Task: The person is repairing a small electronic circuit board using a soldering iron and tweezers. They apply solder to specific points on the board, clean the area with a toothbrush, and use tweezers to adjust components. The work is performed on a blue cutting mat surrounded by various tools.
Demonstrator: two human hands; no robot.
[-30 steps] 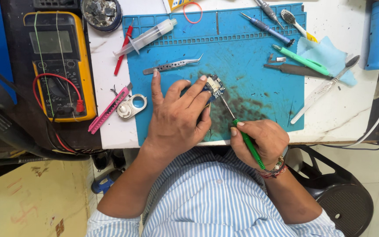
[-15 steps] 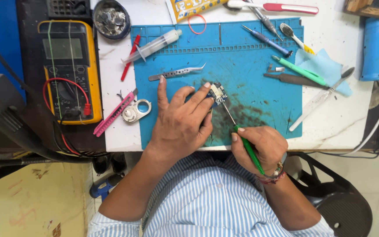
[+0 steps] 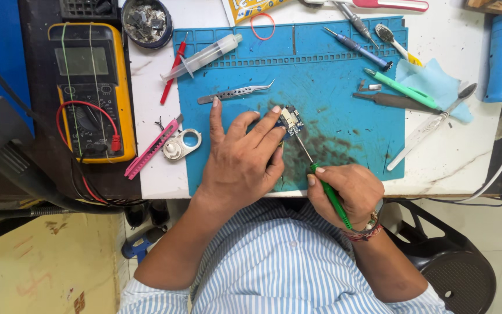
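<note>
Left hand [image 3: 240, 158] pinning small circuit board [image 3: 290, 119] on blue mat [image 3: 344, 75]; right hand [image 3: 344, 189], at 4 o'clock, clamped on green screwdriver [image 3: 330, 195], tip probably touching board.

Your left hand [image 3: 240, 157] covers the mat's [image 3: 344, 70] lower left; your right hand [image 3: 344, 192] sits at its lower edge. Open mat lies right of the board [image 3: 290, 119], toward centre right. Tweezers [image 3: 233, 93] bar the way above the left hand, a syringe [image 3: 201, 58] beyond them. Tools [image 3: 402, 88] crowd the upper right, and a cutter [image 3: 152, 148] and meter [image 3: 91, 87] fill the left.
</note>
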